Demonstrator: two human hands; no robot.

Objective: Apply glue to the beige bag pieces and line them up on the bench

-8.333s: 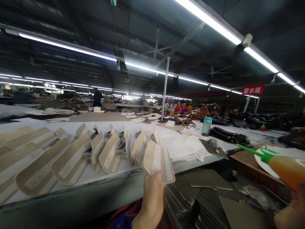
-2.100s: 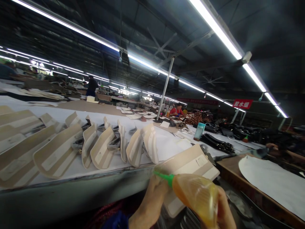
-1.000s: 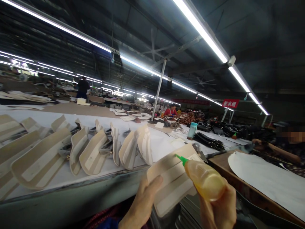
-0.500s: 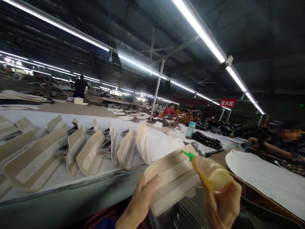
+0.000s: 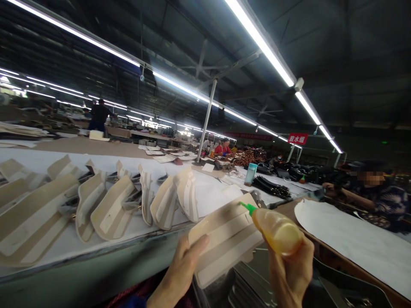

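My left hand [image 5: 183,267] grips the near-left edge of a beige panel [image 5: 224,239] with paler strips across it, thumb on top and fingers hidden beneath. The panel is tilted up towards me. In my right hand [image 5: 290,269] is a squeeze bottle [image 5: 278,231] of amber liquid, lying nearly level. Its green nozzle [image 5: 248,208] points left, over the panel's upper right part. Whether the tip touches the surface I cannot tell. Several similar curved beige panels [image 5: 114,205] stand in a row on the white-covered table to the left.
A turquoise-capped bottle [image 5: 251,174] and a bundle of black strips [image 5: 272,187] lie beyond the panel. On the right is a white sheet [image 5: 356,239], with a co-worker [image 5: 369,192] behind it. Dark stacked pieces [image 5: 248,284] sit below my hands. A pole [image 5: 207,122] rises from the table.
The whole scene has shifted slightly left as the camera turned. Both hands keep their hold on the panel and the squeeze bottle, and the nozzle stays over about the same part of the panel.
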